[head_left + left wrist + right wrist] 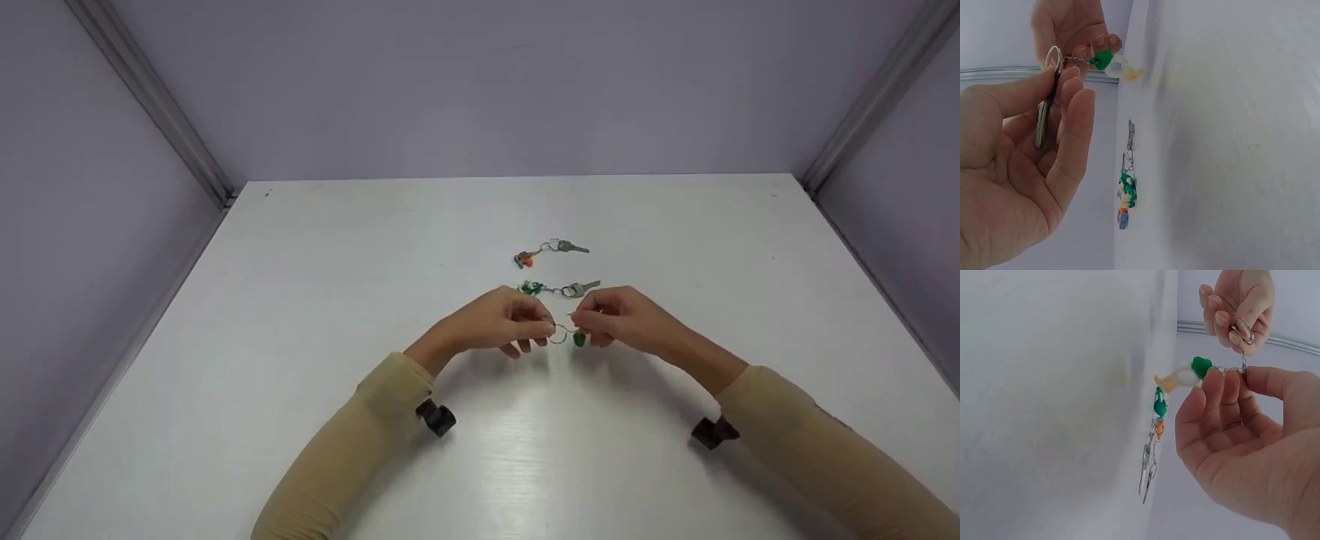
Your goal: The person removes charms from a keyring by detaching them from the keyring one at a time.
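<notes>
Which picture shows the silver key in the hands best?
The left wrist view: the key hangs in plain sight from its ring, pinched by the left hand. In the right wrist view only the ring shows; in the head view the hands hide the key.

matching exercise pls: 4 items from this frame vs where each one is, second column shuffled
1. split ring
2. green charm
3. orange-charm keychain
4. green-charm keychain

A. on the table, farthest from the person
B. pinched by the left hand
C. on the table, just beyond the hands
D. at the fingertips of the right hand

Pairs: 1-B, 2-D, 3-A, 4-C
</notes>
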